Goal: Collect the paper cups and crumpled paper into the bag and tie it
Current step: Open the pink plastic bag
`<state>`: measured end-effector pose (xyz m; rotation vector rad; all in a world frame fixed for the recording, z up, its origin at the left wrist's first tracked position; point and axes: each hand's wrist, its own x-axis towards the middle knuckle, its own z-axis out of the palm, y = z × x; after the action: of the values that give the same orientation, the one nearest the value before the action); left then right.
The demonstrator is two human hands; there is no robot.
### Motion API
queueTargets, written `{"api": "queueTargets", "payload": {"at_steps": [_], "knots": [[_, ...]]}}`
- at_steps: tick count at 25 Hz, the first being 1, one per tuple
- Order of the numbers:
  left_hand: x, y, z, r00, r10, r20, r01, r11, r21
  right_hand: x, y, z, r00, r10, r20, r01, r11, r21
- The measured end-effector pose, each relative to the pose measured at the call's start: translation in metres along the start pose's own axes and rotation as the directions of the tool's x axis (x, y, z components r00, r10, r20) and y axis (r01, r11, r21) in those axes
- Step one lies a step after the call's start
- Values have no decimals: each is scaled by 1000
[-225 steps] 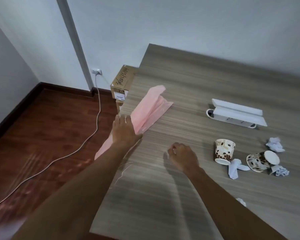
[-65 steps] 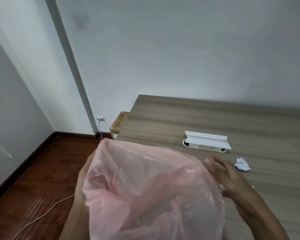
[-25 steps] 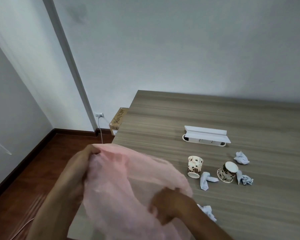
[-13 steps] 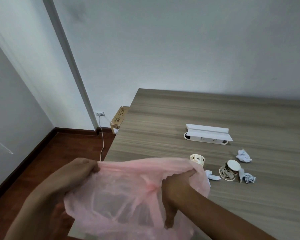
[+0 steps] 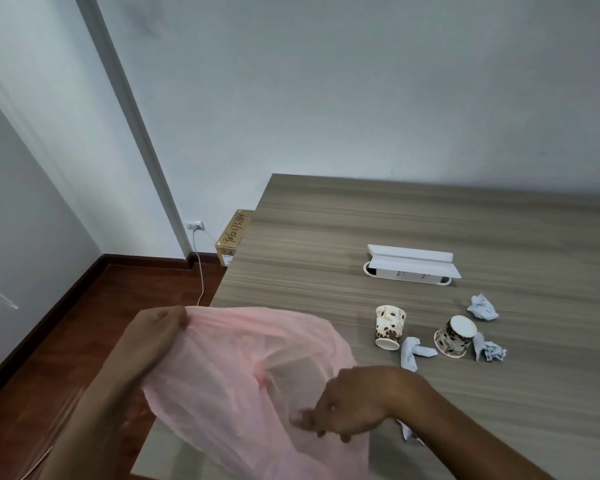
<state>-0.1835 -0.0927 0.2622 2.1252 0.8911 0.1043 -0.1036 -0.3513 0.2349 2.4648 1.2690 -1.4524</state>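
The left hand (image 5: 160, 329) pinches the rim of the pink bag (image 5: 243, 379), fingers closed on the film, holding it open over the table's (image 5: 326, 216) left edge near the front corner; the right hand (image 5: 354, 400) rests on the bag's near side with fingers curled, apparently gripping the film, though the contact is blurred. Toward the table's right side lie two cups (image 5: 389, 327) (image 5: 455, 336), both tipped, with paper wads (image 5: 483, 307) (image 5: 413, 352) (image 5: 489, 349) beside them, and a white strip (image 5: 411, 265) behind.
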Motion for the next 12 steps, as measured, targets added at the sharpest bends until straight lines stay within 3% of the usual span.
{"api": "queueTargets", "payload": {"at_steps": [3, 4, 6, 7, 8, 10, 12], "knots": [[2, -32, 2, 984, 175, -27, -174, 985, 18, -4, 19, 37, 966, -207, -152, 185, 972, -146], [1, -39, 1, 977, 213, -12, -213, 977, 12, 5, 20, 56, 957, -217, -191, 180, 965, -192], [2, -47, 3, 982, 188, 22, -188, 982, 8, 27, 17, 97, 937, -71, -342, 51, 996, -67], [5, -49, 7, 990, 138, 18, -138, 990, 24, 40, 21, 117, 958, 30, -286, -14, 998, 57], [9, -52, 11, 996, 84, -1, -84, 996, 44, 65, 25, 137, 926, 49, -375, -56, 998, -8], [16, -57, 14, 999, 25, -42, -18, 985, 174, 80, 22, 153, 855, -75, -514, -47, 974, -220], [21, -60, 12, 995, 95, 22, -95, 902, 421, 71, 22, 152, 705, -290, -647, 84, 940, -329]]}}
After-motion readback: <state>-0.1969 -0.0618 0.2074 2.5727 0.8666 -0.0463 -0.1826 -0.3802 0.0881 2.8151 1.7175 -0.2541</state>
